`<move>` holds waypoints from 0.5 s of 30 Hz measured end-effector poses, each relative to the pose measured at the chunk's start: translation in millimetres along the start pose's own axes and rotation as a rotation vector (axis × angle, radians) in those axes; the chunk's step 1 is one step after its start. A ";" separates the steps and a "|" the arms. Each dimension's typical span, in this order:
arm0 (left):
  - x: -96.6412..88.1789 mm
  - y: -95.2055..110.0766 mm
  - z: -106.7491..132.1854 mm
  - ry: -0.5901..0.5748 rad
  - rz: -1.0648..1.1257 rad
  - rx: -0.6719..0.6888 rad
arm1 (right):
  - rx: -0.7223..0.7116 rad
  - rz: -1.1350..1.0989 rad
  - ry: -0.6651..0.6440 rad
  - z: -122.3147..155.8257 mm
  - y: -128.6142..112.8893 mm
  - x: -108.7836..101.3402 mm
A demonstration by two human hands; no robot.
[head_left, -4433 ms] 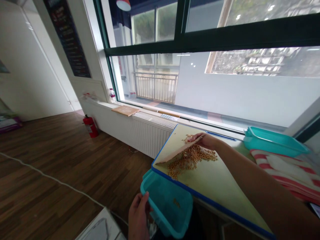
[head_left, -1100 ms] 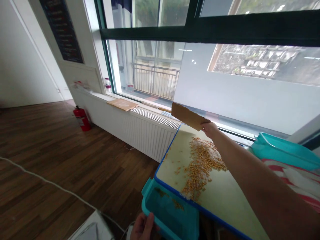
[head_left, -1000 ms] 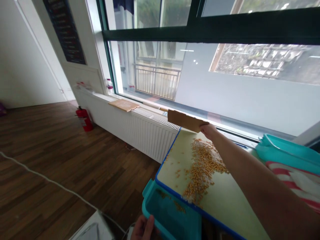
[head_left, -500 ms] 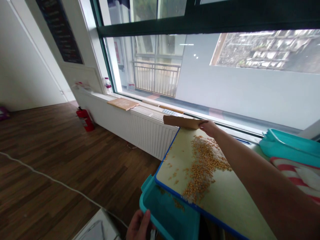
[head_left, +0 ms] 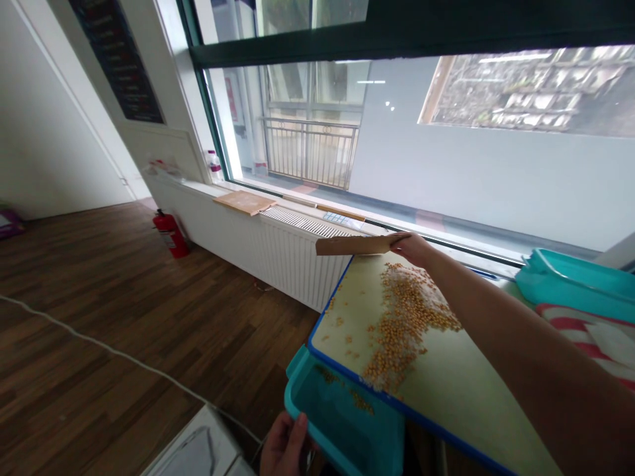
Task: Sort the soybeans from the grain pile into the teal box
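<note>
The right hand (head_left: 411, 249) pinches one end of a brown strip (head_left: 350, 246), held over the board's far corner. The left hand (head_left: 285, 446) clasps the rim of a teal tub (head_left: 342, 423) between thumb and fingers. Beans (head_left: 399, 330) lie heaped on the blue-edged board (head_left: 471, 390); some rest in the tub, beneath the board's edge.

I have the right arm (head_left: 506, 340) stretched over the board (head_left: 446, 383), the right hand (head_left: 414, 250) by its far edge, thumb and fingers pinched. My left hand (head_left: 285, 446) sits lower, outside the near edge, thumb uppermost, fingers curled in a grip.
</note>
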State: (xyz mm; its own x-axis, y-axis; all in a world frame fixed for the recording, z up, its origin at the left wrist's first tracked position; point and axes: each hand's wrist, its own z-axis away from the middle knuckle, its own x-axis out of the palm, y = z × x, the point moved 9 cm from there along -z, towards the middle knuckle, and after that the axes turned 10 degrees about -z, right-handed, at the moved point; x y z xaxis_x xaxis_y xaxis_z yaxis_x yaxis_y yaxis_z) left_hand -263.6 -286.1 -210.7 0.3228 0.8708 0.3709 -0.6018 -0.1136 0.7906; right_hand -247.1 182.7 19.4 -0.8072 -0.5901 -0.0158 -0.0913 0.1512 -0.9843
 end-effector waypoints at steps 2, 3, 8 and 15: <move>-1.3 -2.0 -0.2 0.001 -0.013 0.010 | 0.017 0.009 -0.044 0.8 -0.8 4.0; -1.8 -2.4 0.4 0.011 -0.013 0.018 | 0.027 0.009 -0.060 1.4 -0.7 5.6; 1.5 -0.8 4.5 0.041 0.020 0.038 | 0.081 -0.016 -0.067 4.3 1.9 9.8; 4.0 9.5 14.9 0.070 0.010 -0.023 | 0.107 -0.013 -0.087 5.4 0.0 15.0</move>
State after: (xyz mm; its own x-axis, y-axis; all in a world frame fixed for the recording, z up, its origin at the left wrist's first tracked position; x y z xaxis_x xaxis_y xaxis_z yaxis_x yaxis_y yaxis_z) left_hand -257.1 -290.9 -194.4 0.2658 0.9009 0.3431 -0.6218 -0.1117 0.7752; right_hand -256.1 169.5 18.3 -0.7523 -0.6587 -0.0138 -0.0346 0.0604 -0.9976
